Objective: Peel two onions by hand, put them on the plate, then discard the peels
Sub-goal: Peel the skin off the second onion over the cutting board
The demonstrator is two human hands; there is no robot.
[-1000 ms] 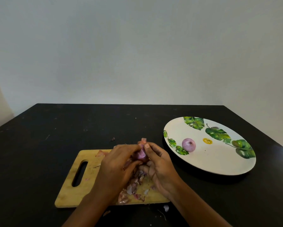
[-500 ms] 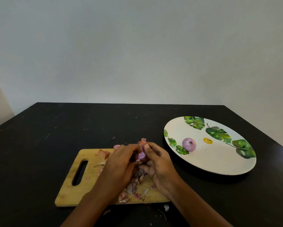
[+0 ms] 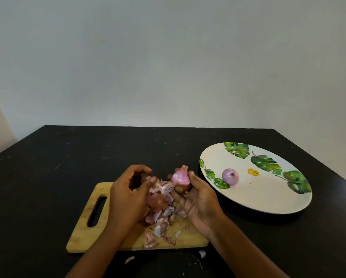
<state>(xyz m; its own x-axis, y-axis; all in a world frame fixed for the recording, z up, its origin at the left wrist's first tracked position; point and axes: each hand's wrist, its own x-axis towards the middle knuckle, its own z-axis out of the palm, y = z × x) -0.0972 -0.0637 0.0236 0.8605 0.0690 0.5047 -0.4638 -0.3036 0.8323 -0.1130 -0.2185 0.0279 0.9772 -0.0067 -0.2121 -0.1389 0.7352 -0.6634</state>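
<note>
- half-peeled onion (image 3: 179,178): held up above the far right corner of the cutting board (image 3: 84,233), just left of the plate (image 3: 268,209) and not touching it. Upper part is bare pink-purple, lower part still has brown skin, and a dry tip sticks up on top.
- right hand (image 3: 198,199): palm up, fingers and thumb curled round the half-peeled onion, gripping it from below and from the sides.
- left hand (image 3: 128,195): fingers curled, thumb and fingertips pinching a peel strip (image 3: 162,188). The strip runs to the lower left side of the half-peeled onion.
- peel pile (image 3: 160,219): pink, white and brown scraps heaped on the right half of the cutting board, below and between the 2 hands.
- plate: round and white, with green leaf prints (image 3: 265,164) along the rim and 1 small yellow mark (image 3: 253,172). It sits on the table (image 3: 48,167), to the right of the board.
- peeled onion (image 3: 230,176): the only item in the plate, 1 whole purple bulb in the left part, just left of the yellow mark.
- cutting board: wooden, slot handle at its left end, flat on the black table.
- loose peel bits (image 3: 129,259): 2 pale scraps on the table, just in front of the board's near edge.
- plain pale wall (image 3: 168,67) behind the table.
</note>
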